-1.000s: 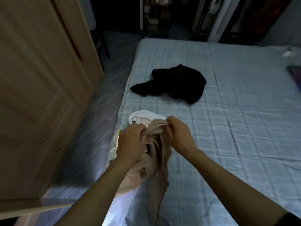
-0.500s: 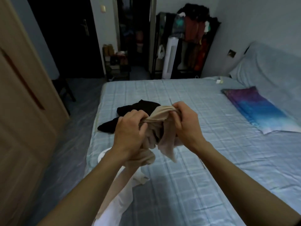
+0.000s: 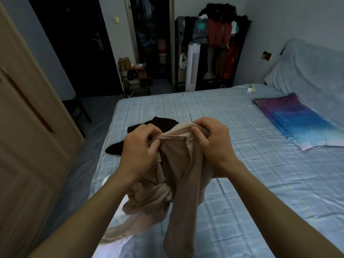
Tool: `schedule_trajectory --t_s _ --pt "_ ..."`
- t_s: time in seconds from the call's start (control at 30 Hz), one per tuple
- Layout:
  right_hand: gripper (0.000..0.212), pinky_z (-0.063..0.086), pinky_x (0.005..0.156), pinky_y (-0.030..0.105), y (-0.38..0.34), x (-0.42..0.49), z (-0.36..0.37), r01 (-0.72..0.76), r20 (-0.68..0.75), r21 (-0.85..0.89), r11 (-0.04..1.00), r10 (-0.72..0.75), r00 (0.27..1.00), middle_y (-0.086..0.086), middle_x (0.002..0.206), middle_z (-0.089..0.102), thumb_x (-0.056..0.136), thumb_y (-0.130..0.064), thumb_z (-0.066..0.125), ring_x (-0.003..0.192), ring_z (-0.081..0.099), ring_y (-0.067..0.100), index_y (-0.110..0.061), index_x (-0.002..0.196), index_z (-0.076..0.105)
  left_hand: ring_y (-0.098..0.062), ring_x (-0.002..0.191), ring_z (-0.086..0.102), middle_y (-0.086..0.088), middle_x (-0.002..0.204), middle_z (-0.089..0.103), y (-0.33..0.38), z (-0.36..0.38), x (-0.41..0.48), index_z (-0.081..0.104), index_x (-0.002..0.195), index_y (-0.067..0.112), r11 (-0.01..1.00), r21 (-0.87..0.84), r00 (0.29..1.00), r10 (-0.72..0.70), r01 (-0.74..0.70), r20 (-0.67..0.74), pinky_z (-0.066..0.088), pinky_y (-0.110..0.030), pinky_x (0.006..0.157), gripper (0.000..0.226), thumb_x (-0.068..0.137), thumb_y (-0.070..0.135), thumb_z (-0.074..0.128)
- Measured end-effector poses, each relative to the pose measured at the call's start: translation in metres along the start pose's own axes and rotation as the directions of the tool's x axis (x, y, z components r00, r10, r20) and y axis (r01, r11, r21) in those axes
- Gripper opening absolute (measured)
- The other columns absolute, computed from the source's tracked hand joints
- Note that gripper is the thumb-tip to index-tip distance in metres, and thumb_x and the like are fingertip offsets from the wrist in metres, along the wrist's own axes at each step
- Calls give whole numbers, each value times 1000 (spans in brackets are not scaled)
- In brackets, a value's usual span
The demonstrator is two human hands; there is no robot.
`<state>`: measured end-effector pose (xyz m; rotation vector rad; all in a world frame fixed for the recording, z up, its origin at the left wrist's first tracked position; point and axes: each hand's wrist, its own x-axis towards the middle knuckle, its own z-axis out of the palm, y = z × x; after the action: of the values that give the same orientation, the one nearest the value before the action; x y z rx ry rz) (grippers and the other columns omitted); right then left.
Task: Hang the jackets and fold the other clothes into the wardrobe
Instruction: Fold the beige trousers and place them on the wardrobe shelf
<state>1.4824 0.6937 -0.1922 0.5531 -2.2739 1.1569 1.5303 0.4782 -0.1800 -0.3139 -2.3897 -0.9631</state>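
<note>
The left hand [image 3: 138, 146] and the right hand [image 3: 214, 140] each gripped the bunched top edge of a thin beige stretchy garment [image 3: 176, 164], fingers curled into the fabric. It was held up above the bed, its loose lengths hanging between the forearms. Beneath it lay a white cloth [image 3: 115, 246] at the near edge of the pale blue checked bed [image 3: 242, 164]. A crumpled black garment [image 3: 163, 124] lay on the bed beyond the hands. The light wooden wardrobe [image 3: 28, 127] stood to the left.

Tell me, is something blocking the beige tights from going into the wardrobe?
The left hand and right hand grip the beige tights above the bed. Nothing shows on the floor between, but the wardrobe doors look closed, blocking the way in.
</note>
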Motion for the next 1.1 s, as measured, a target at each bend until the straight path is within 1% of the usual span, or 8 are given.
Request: schedule_trajectory --t_s 0.13,0.3,0.43,0.6,0.7,0.83,0.9,1.1 --pt "7 43 72 18 25 -8 -23 -50 51 22 998 49 998 -7 81 64 92 -23 66 79 59 7 -18 89 66 -7 73 59 13 76 61 34 19 6 62 86 26 999 -26 999 -23 24 35 43 -15 63 11 89 16 67" --pt "11 47 75 22 38 -11 -37 -145 122 -40 989 149 981 -6 90 66 90 -28 67 84 59 8 -22 99 67 -8 68 59 11 71 61 66 29 20 63 86 23 1000 23 998 18 -20 56 49 -32 63 6 88 20 68" --pt "22 40 77 11 34 -19 -40 -151 43 -59 987 154 987 -3 100 66 91 -33 66 92 58 6 -19 107 69 -5 65 55 12 70 59 77 30 37 59 82 25 998 60 1000 11 -12 17 46 -29 60 9 87 20 66" --pt "45 50 78 26 21 -24 -36 -160 80 -77 984 166 983 -3 100 65 74 -48 76 90 60 10 -24 111 67 -4 66 54 13 67 56 86 17 49 55 78 27 998 48 998 31 -29 -51 41 -25 56 13 86 20 63" --pt "50 53 77 33 17 -21 -23 -221 137 -132 966 238 962 0 105 63 71 -38 78 91 62 16 -27 117 64 -5 66 54 11 68 57 91 5 52 56 79 25 998 22 996 62 -60 -58 43 -27 57 12 87 19 63" --pt "11 41 62 29 14 -15 -10 -204 28 -147 968 210 977 1 79 65 80 -11 62 72 60 19 -19 85 67 -7 67 54 11 72 58 88 -13 51 57 81 25 996 7 994 94 -94 -61 45 -31 60 11 87 20 64" --pt "18 42 56 31 12 -9 -11 -201 -46 -81 976 197 979 -1 67 64 83 -5 57 61 58 14 -18 77 67 -8 67 53 11 72 58 77 -25 49 58 81 24 995 36 994 96 -94 -58 44 -32 60 11 87 19 66" --pt "22 46 64 22 -10 23 -33 -148 -175 48 988 154 973 -7 78 70 92 -7 56 72 63 6 -18 93 74 -6 60 53 10 67 58 40 -48 43 55 73 25 993 116 999 28 -30 18 41 -24 54 18 87 24 67"
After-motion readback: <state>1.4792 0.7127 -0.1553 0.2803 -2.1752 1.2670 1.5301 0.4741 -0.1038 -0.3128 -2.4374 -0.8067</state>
